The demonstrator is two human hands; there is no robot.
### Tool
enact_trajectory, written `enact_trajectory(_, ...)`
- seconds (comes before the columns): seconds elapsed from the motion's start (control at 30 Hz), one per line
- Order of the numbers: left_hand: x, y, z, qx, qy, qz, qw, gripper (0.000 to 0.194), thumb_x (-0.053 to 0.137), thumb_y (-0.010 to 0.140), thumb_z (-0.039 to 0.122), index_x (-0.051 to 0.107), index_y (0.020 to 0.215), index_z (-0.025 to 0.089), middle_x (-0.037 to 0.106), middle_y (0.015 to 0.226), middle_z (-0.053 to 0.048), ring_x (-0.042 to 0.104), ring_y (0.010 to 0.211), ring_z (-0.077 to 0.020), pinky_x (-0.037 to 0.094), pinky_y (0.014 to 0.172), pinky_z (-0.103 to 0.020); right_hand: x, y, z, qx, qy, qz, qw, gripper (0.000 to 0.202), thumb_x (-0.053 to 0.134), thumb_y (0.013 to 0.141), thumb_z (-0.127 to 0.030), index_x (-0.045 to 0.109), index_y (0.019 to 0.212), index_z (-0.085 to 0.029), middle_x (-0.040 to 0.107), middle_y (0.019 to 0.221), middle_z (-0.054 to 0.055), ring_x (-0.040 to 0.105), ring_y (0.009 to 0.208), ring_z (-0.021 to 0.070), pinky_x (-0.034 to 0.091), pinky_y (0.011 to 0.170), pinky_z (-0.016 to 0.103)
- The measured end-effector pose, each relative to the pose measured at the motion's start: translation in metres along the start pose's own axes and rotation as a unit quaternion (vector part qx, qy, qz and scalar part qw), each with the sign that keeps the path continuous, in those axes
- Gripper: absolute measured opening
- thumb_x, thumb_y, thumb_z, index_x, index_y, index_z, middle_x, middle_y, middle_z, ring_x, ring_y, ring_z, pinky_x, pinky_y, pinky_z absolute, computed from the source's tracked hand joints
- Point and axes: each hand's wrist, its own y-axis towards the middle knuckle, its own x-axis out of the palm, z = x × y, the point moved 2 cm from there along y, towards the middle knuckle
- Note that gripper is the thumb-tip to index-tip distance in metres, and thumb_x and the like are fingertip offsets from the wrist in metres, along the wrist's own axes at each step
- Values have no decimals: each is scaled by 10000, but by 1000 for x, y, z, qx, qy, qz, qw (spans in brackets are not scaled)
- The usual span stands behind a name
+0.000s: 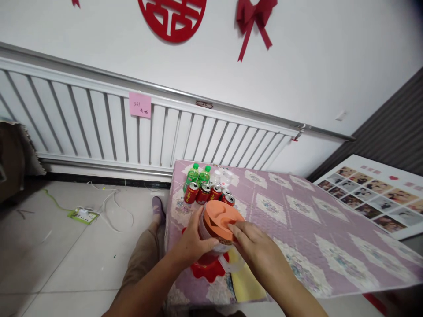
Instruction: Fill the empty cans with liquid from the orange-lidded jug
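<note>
My left hand [194, 235] is wrapped around the side of a clear plastic pitcher [218, 246], thumb toward me. The fingers of my right hand [251, 244] are closed on the orange lid [223, 215], which sits tilted at the pitcher's top. Brownish contents show in a gap under the lid's near edge. The pitcher's clear handle points toward me. Below it, a red scalloped tray [208, 273] shows on the bed. A yellow cloth [246, 281] lies beside the tray. Whether the pitcher touches the tray is hidden.
Several red drink cans [205, 193] stand just beyond the pitcher, with green bottles [191, 176] and clear bottles [226, 176] behind. The patterned bedspread [297, 211] extends right. A white radiator [165, 132] lines the wall. A power strip [82, 215] with cables lies on the floor at left.
</note>
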Motion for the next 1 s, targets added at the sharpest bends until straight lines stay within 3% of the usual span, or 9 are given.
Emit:
enact_trajectory(0.17,-1,-1,6,-13,0,3,1000,940,732,645,144,299,1477,195,376,1543,-134,330,1444,-317,221,1225,-517,2,0,0,-6,14,-15,1000,405,363,968,-142,631,1265,-205,683,1166,126,646,1053,262,554,871,388)
enact_trajectory(0.37,-1,-2,11,-17,-5,11,1000,942,739,630,161,312,1470,180,376,1542,-139,297,1460,-328,225,1227,-505,6,-1,6,29,107,-30,993,420,356,985,-202,589,1331,-252,672,1197,111,639,1105,245,548,920,400)
enact_trajectory(0.47,0,-2,10,-27,-7,14,1000,952,741,626,160,307,1473,172,373,1541,-146,314,1452,-324,224,1228,-502,10,0,7,60,162,-59,983,397,370,990,-257,587,1323,-275,659,1254,92,611,1185,243,526,981,415)
enact_trajectory(0.6,0,-2,8,-31,-8,18,999,975,757,611,163,310,1478,181,368,1543,-140,314,1450,-327,213,1231,-504,14,0,6,122,213,-83,966,355,370,1002,-329,641,1222,-268,682,1217,87,655,1117,230,548,957,400)
enact_trajectory(0.77,0,-2,5,-25,-6,15,1000,964,737,626,159,303,1487,180,356,1551,-139,311,1450,-330,210,1231,-506,-5,4,1,29,207,-44,977,341,480,961,-287,624,1265,-235,662,1238,131,626,1146,250,525,972,421)
enact_trajectory(0.87,0,-1,3,-14,-6,10,1000,958,741,635,171,304,1488,194,345,1561,-132,298,1457,-336,204,1229,-525,-19,18,4,40,220,-53,973,503,604,914,-364,513,1400,-272,563,1389,134,518,1292,277,445,1064,482)
enact_trajectory(1.0,0,-1,0,-4,0,14,1000,952,738,649,181,299,1493,208,334,1568,-126,284,1461,-339,208,1223,-534,-19,45,13,78,255,-157,951,895,717,788,-526,295,1543,-294,303,1590,140,255,1471,338,300,1148,563)
